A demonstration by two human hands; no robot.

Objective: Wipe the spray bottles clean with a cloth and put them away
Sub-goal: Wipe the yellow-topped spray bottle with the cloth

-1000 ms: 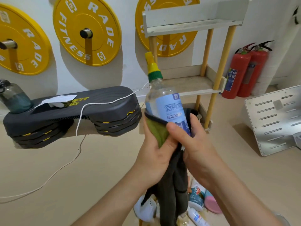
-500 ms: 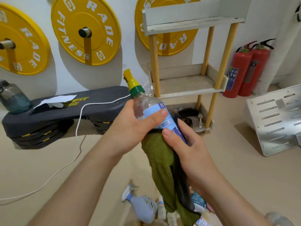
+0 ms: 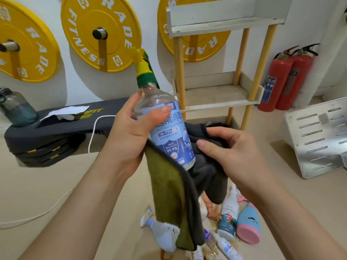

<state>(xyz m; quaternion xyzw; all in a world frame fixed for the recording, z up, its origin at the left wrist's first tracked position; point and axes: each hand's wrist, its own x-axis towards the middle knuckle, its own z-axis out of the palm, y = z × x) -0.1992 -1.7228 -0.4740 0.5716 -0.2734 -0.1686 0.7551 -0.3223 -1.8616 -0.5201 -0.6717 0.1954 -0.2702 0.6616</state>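
Observation:
A clear spray bottle (image 3: 169, 134) with a blue alcohol label and a yellow and green nozzle is held up at mid-frame, tilted left. My left hand (image 3: 129, 136) grips its upper body, thumb across the label. My right hand (image 3: 223, 149) holds a green and dark grey cloth (image 3: 174, 194) against the bottle's lower right side; the cloth hangs down below the bottle. Several other spray bottles (image 3: 228, 220) lie on the floor beneath my hands, partly hidden by the cloth.
A wooden shelf rack (image 3: 219, 102) with bare shelves stands against the wall behind the bottle. Two red fire extinguishers (image 3: 287, 79) stand to its right, a metal plate (image 3: 317, 136) further right. A black bench (image 3: 56, 132) with a white cable sits left; yellow weight plates (image 3: 101, 32) hang on the wall.
My left hand moved from under the cloth up to the bottle's upper body. The bottle tipped left, then came more upright, and the cloth now hangs lower with my right hand on it.

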